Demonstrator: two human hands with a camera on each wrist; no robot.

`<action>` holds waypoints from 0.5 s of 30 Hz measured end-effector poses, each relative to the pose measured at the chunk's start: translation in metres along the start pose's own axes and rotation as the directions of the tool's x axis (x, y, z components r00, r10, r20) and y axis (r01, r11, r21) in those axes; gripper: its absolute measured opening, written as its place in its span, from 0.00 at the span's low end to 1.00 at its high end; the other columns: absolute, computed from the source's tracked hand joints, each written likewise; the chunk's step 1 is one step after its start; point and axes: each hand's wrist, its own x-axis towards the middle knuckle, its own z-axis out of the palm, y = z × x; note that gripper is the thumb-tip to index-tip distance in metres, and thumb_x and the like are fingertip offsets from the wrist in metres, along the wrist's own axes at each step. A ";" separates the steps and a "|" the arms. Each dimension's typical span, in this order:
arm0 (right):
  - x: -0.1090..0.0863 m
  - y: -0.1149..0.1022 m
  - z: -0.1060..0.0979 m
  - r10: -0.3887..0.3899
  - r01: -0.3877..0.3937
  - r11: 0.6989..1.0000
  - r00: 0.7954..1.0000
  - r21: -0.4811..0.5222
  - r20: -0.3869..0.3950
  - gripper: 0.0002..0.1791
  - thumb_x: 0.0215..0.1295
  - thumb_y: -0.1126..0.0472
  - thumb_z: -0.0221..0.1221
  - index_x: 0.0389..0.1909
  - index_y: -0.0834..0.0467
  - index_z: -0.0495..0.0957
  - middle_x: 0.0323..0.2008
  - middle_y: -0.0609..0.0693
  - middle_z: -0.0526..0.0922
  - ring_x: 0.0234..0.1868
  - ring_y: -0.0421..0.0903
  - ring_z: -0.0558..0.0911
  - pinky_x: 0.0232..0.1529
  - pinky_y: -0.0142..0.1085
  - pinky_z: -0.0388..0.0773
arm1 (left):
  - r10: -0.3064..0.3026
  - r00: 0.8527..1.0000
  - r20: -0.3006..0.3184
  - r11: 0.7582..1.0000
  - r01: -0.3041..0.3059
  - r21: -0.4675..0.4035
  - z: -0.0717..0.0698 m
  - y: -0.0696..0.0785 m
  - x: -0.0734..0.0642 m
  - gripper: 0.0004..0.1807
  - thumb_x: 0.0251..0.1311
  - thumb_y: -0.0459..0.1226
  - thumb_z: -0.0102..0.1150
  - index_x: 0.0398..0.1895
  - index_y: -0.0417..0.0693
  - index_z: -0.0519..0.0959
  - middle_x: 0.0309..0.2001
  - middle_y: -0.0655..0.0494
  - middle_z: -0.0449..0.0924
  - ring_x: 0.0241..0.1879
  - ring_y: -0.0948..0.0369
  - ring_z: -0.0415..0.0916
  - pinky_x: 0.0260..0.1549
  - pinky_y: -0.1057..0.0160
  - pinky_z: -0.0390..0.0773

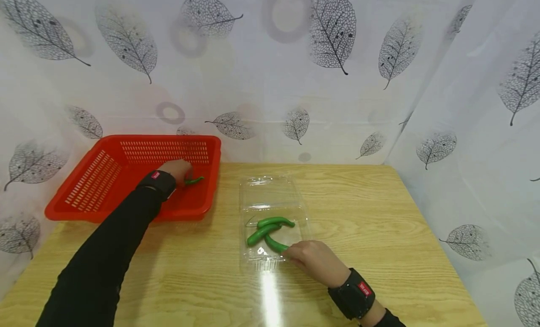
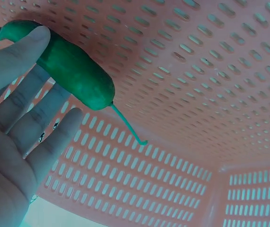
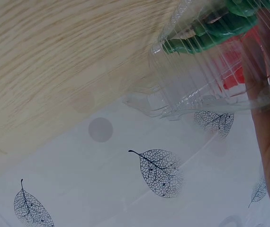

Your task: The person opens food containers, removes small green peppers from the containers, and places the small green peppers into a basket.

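Inside the red plastic basket (image 1: pixel 214 186), near its right wall, is my left hand (image 1: pixel 176 170). Its thumb and fingers pinch a green chili pepper (image 2: pixel 78 73) by the tapered end, and the thin stem points away from the palm. In the left wrist view the other fingers are spread below it. A clear plastic box (image 1: pixel 272 191) lies lidded-side back on the table with several green chili peppers (image 1: pixel 262 234) in its front half. My right hand (image 1: pixel 318 260) grips the box's front right corner, fingers (image 3: pixel 258 85) along the wall. The right thumb is hidden in the right wrist view.
The wooden table (image 1: pixel 363 214) bears the basket on the left and the box at the middle. A pale curtain (image 1: pixel 261 83) printed with dark leaves hangs behind the table and along its right side.
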 end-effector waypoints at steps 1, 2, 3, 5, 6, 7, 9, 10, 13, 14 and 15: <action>0.000 0.000 0.000 0.000 0.000 1.000 1.000 -0.001 0.000 0.08 0.53 0.62 0.65 0.35 0.52 0.85 0.30 0.42 0.87 0.32 0.34 0.83 0.33 0.25 0.78 | -0.011 1.000 0.005 1.000 0.011 0.000 0.000 0.000 0.001 0.11 0.41 0.28 0.69 0.32 0.43 0.82 0.30 0.51 0.81 0.31 0.56 0.74 0.35 0.55 0.77; 0.000 0.000 0.000 0.000 0.000 1.000 1.000 -0.003 -0.001 0.08 0.53 0.62 0.65 0.35 0.52 0.85 0.30 0.42 0.87 0.32 0.34 0.83 0.33 0.25 0.79 | -0.016 1.000 0.010 1.000 0.016 0.000 0.001 0.001 0.001 0.11 0.41 0.28 0.70 0.31 0.43 0.82 0.29 0.51 0.80 0.30 0.56 0.73 0.34 0.56 0.77; 0.000 0.000 0.000 0.000 0.000 1.000 1.000 -0.004 -0.001 0.08 0.53 0.62 0.65 0.35 0.52 0.85 0.30 0.42 0.87 0.32 0.34 0.83 0.33 0.25 0.79 | -0.021 1.000 0.015 1.000 0.021 -0.002 0.001 0.000 0.002 0.10 0.41 0.27 0.70 0.30 0.43 0.81 0.28 0.52 0.79 0.29 0.56 0.71 0.33 0.57 0.76; 0.000 0.000 -0.001 0.002 -0.002 1.000 1.000 -0.001 0.002 0.08 0.54 0.62 0.65 0.35 0.52 0.85 0.30 0.42 0.87 0.32 0.34 0.83 0.33 0.26 0.79 | -0.018 1.000 0.012 1.000 0.018 0.006 0.002 0.000 0.003 0.10 0.40 0.27 0.70 0.29 0.44 0.81 0.27 0.53 0.78 0.29 0.57 0.71 0.32 0.59 0.75; 0.000 0.000 -0.001 0.004 -0.004 1.000 1.000 -0.001 0.002 0.08 0.54 0.62 0.65 0.35 0.52 0.85 0.30 0.42 0.87 0.32 0.34 0.83 0.33 0.26 0.79 | -0.015 1.000 0.011 1.000 0.015 0.007 0.003 -0.001 0.004 0.10 0.40 0.27 0.69 0.28 0.44 0.80 0.27 0.53 0.77 0.28 0.57 0.70 0.31 0.59 0.75; 0.000 0.000 -0.001 0.005 -0.005 1.000 1.000 0.000 0.004 0.08 0.54 0.62 0.65 0.35 0.52 0.85 0.30 0.42 0.87 0.32 0.34 0.83 0.33 0.26 0.79 | -0.013 1.000 0.010 1.000 0.013 0.002 0.003 -0.001 0.005 0.10 0.39 0.27 0.69 0.28 0.44 0.80 0.27 0.52 0.77 0.28 0.56 0.70 0.31 0.59 0.75; 0.000 0.000 -0.001 0.008 -0.008 1.000 1.000 0.003 0.007 0.08 0.54 0.62 0.64 0.36 0.52 0.85 0.30 0.42 0.87 0.32 0.34 0.83 0.33 0.25 0.79 | -0.005 1.000 0.005 1.000 0.004 0.007 0.005 -0.003 0.006 0.11 0.39 0.27 0.69 0.28 0.44 0.80 0.27 0.53 0.77 0.29 0.56 0.70 0.32 0.58 0.75; 0.000 0.000 -0.001 0.009 -0.009 1.000 1.000 0.003 0.009 0.08 0.54 0.62 0.64 0.36 0.52 0.85 0.30 0.42 0.87 0.32 0.34 0.83 0.33 0.25 0.79 | 0.003 1.000 0.005 1.000 -0.003 0.008 0.006 -0.004 0.007 0.11 0.39 0.27 0.69 0.28 0.44 0.80 0.27 0.52 0.77 0.29 0.56 0.70 0.32 0.58 0.75; 0.000 0.000 0.000 0.009 -0.009 1.000 1.000 0.006 0.015 0.08 0.54 0.62 0.64 0.36 0.52 0.85 0.30 0.42 0.87 0.32 0.34 0.83 0.34 0.25 0.79 | 0.007 1.000 0.006 1.000 -0.007 0.014 0.007 -0.006 0.009 0.12 0.38 0.27 0.70 0.28 0.45 0.80 0.27 0.53 0.77 0.29 0.56 0.70 0.32 0.59 0.74; 0.000 0.000 0.000 0.008 -0.008 1.000 1.000 0.005 0.016 0.08 0.54 0.62 0.64 0.36 0.52 0.85 0.30 0.42 0.87 0.32 0.34 0.83 0.34 0.25 0.79 | 0.004 1.000 0.012 1.000 -0.004 0.012 0.008 -0.007 0.009 0.12 0.38 0.27 0.70 0.28 0.45 0.80 0.27 0.53 0.76 0.28 0.56 0.70 0.31 0.60 0.73; 0.000 0.000 0.000 0.008 -0.008 1.000 1.000 0.003 0.017 0.08 0.54 0.62 0.64 0.36 0.52 0.85 0.30 0.42 0.87 0.32 0.34 0.83 0.34 0.25 0.79 | 0.001 1.000 0.017 1.000 -0.002 0.012 0.008 -0.007 0.010 0.11 0.38 0.27 0.70 0.27 0.45 0.80 0.26 0.54 0.76 0.28 0.57 0.69 0.30 0.61 0.73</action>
